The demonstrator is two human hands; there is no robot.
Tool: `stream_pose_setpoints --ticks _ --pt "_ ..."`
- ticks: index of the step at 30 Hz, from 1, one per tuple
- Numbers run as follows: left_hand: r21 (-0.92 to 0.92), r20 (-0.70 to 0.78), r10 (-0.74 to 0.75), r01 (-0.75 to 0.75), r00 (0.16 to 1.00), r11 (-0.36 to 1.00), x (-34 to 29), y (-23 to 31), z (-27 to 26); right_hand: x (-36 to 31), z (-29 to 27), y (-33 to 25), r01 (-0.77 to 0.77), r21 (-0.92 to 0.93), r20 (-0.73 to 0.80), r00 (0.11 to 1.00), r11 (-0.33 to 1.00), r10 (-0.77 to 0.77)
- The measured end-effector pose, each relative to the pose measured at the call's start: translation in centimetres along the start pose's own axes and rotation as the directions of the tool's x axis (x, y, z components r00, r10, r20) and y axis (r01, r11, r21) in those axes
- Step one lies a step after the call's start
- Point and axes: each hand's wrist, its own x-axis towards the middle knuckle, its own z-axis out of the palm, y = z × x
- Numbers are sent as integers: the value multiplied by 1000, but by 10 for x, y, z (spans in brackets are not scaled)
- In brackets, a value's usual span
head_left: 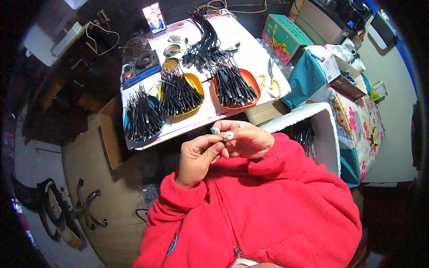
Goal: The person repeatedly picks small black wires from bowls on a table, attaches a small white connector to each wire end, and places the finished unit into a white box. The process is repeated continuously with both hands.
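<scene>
In front of my red fleece jacket, both hands meet just short of the table's front edge. My left hand (198,157) pinches a small item between thumb and forefinger, too small and hidden to name. My right hand (252,140) is closed at the same spot, its thumb and fingers touching that item; white wrapping covers some of its fingertips. Beyond the hands, bundles of short black cables fill a blue bowl (159,126), a yellow bowl (199,85) and an orange bowl (253,80). More black cables (203,38) lie in a heap behind them.
The white table (178,127) also carries a blue-fronted bench device (144,76), a propped phone (154,18) and yellow-handled scissors (271,80). A white foam box (330,134) with cables stands at my right, near a green carton (286,38). A cardboard box (111,134) sits below the table's left.
</scene>
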Motion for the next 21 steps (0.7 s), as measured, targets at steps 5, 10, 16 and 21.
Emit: stream_pose_setpoints --ticks 5,10,16,21 --pt "-60 -59 -72 68 996 996 19 -6 -14 19 -45 -79 26 -623 -126 983 782 -133" --pt "-125 -102 -122 109 987 986 30 -10 -21 102 -133 -229 -433 -878 -252 782 -205 -570" --pt "-83 -155 -205 195 966 977 32 -11 -32 168 -193 -252 -585 -718 -358 775 -377 -521" --pt "-105 -188 -191 174 963 979 29 -8 -41 161 -181 -262 -522 -805 -365 811 -283 -457"
